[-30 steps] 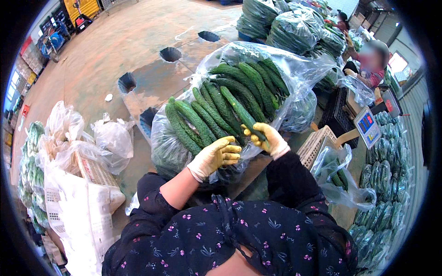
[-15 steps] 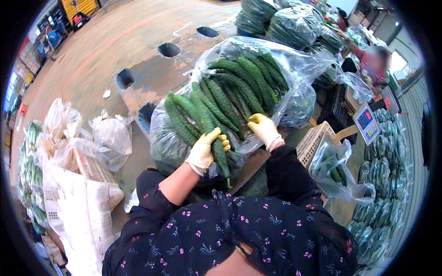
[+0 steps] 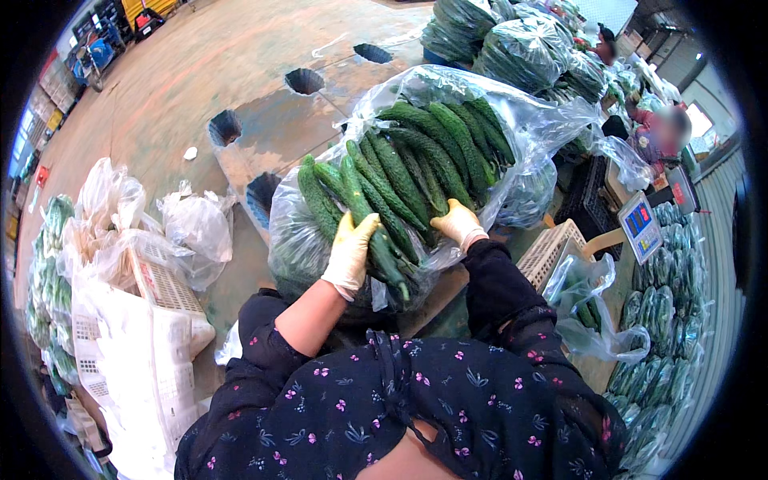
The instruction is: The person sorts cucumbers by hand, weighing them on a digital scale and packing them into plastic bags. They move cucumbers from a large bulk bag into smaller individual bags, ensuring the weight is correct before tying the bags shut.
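Observation:
A large clear plastic bag (image 3: 552,120) lies opened out before me, full of dark green bumpy cucumbers (image 3: 400,172). My left hand (image 3: 350,254), in a pale yellow glove, grips a long cucumber (image 3: 386,260) at the near left of the pile; part of its fingers is hidden. The near end of that cucumber points toward me. At the near middle of the pile, my right hand (image 3: 458,224), gloved alike, has its thumb and fingers closed around the near end of another cucumber (image 3: 433,188).
White crates (image 3: 172,284) draped with plastic stand at left. On the right are a beige crate (image 3: 552,252), a small bag of cucumbers (image 3: 588,312), a scale display (image 3: 640,226) and rows of bagged cucumbers (image 3: 656,304). Co-workers (image 3: 660,132) and stuffed bags (image 3: 524,56) are beyond.
The cucumber in my left hand has moved away from me onto the pile and sticks out less. My left hand's fingers have shifted from wrapped around it to its left side.

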Tool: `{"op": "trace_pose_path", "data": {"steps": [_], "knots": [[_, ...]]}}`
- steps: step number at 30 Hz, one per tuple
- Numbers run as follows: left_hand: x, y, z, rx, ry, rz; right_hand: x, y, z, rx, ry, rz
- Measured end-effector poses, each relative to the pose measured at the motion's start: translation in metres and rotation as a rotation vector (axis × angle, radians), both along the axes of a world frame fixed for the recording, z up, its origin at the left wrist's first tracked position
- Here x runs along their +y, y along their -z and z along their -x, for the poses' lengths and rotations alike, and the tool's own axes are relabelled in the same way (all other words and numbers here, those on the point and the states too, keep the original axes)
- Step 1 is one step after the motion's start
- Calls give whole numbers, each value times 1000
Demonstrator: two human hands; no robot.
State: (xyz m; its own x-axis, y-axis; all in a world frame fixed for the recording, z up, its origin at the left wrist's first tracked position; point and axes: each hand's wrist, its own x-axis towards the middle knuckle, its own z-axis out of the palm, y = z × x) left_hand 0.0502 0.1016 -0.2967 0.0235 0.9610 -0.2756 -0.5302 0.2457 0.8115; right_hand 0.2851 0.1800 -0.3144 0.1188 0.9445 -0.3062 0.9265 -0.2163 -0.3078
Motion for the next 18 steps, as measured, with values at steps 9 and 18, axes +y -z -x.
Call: {"op": "trace_pose_path", "data": {"steps": [9, 18], "knots": [[8, 31, 21, 634, 50, -167, -2, -30, -25, 733, 164, 79], [-4, 2, 1, 1376, 11, -512, -25, 10, -20, 911, 263, 61]]}}
